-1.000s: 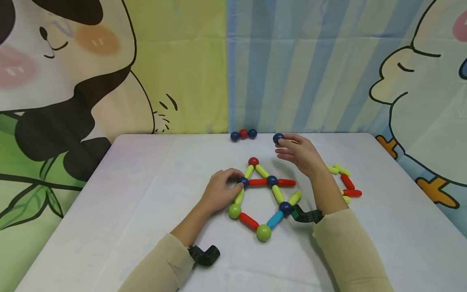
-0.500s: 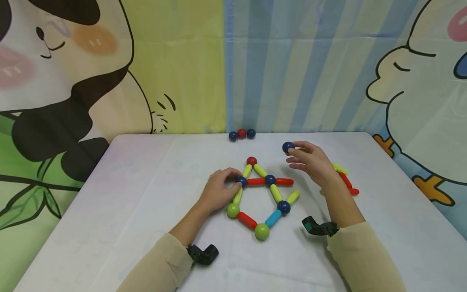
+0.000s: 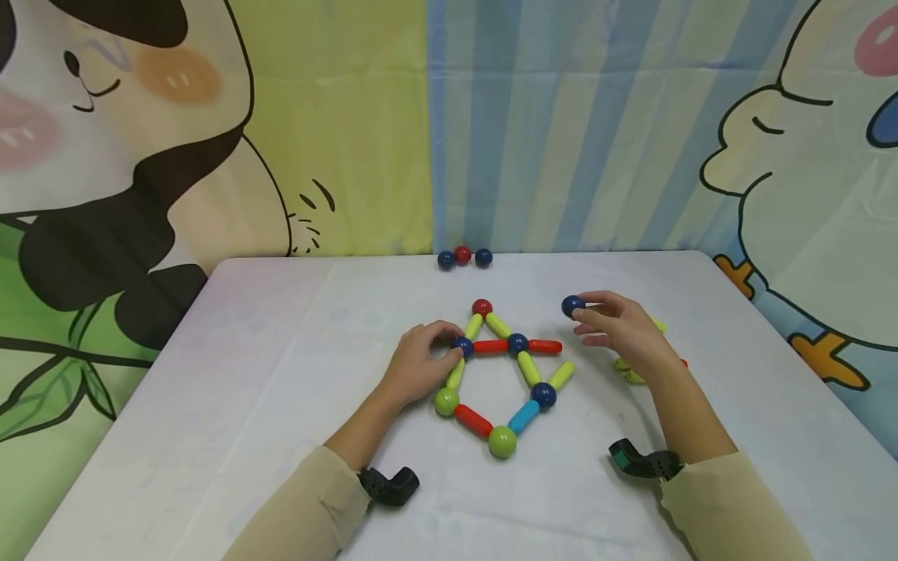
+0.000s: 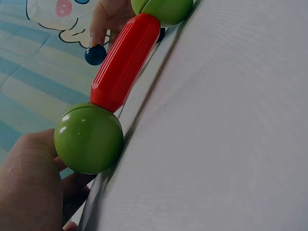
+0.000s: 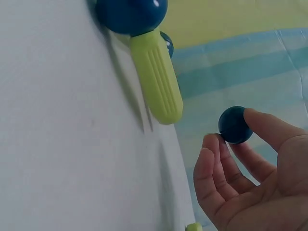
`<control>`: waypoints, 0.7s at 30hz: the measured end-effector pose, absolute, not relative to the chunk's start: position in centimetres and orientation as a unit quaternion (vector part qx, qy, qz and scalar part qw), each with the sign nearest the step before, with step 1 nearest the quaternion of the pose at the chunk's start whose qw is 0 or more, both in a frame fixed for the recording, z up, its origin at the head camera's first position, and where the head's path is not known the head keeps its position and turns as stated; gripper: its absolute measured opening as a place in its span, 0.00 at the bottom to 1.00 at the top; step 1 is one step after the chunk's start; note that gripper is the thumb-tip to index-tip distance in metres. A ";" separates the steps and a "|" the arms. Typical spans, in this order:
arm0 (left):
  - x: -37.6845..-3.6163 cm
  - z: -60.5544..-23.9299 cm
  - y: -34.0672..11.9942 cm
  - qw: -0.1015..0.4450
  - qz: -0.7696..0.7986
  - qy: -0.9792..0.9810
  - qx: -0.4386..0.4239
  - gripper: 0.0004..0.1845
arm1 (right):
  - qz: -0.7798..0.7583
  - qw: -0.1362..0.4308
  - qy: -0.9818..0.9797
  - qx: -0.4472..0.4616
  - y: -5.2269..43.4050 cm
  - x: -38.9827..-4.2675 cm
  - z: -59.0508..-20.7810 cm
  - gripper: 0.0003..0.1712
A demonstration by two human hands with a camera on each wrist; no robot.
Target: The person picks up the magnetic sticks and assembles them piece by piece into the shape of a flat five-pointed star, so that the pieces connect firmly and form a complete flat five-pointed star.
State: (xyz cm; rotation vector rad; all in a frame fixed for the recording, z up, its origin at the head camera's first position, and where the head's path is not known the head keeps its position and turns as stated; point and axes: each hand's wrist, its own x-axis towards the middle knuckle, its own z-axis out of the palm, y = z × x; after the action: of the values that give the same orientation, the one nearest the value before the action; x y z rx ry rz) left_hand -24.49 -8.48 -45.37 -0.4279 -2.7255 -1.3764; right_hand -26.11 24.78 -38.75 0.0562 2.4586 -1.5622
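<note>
A flat figure of coloured sticks and balls (image 3: 502, 372) lies on the white table (image 3: 245, 389). My left hand (image 3: 421, 365) rests at its left side, fingertips touching the dark blue ball (image 3: 462, 347) there. My right hand (image 3: 617, 327) hovers right of the figure and pinches a loose dark blue ball (image 3: 572, 306) (image 5: 235, 125) between thumb and fingertips, just beyond the free end of the red stick (image 3: 544, 347). In the left wrist view a green ball (image 4: 88, 138) and red stick (image 4: 125, 62) fill the foreground. The right wrist view shows a yellow-green stick (image 5: 156, 77) under a blue ball (image 5: 131, 14).
Three balls, blue, red and blue (image 3: 463, 257), sit in a row at the table's far edge. Loose yellow-green and red sticks (image 3: 634, 372) lie behind my right wrist. A cartoon backdrop (image 3: 449, 125) hangs behind the table.
My right hand has carried the dark blue ball from the far middle of the table down and to the right, nearer the figure's right side. The left hand stayed in place.
</note>
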 end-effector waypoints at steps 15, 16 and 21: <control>-24.5 -45.4 -8.5 0.025 -0.448 -0.883 -0.139 0.14 | -0.400 0.184 0.898 0.006 25.8 -25.4 -39.2 0.33; -24.5 -45.4 -8.5 0.026 -0.448 -0.883 -0.141 0.14 | -0.392 0.188 0.901 0.001 25.8 -25.3 -39.1 0.32; -24.6 -45.4 -8.4 0.025 -0.449 -0.882 -0.141 0.14 | -0.366 0.199 0.909 -0.012 25.8 -25.2 -39.2 0.29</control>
State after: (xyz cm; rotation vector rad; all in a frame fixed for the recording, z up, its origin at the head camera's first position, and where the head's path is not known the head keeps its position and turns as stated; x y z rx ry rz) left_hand -24.56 -8.42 -45.39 -0.4354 -2.7271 -1.3891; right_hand -25.21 25.83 -39.21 -0.0333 2.5419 -1.0225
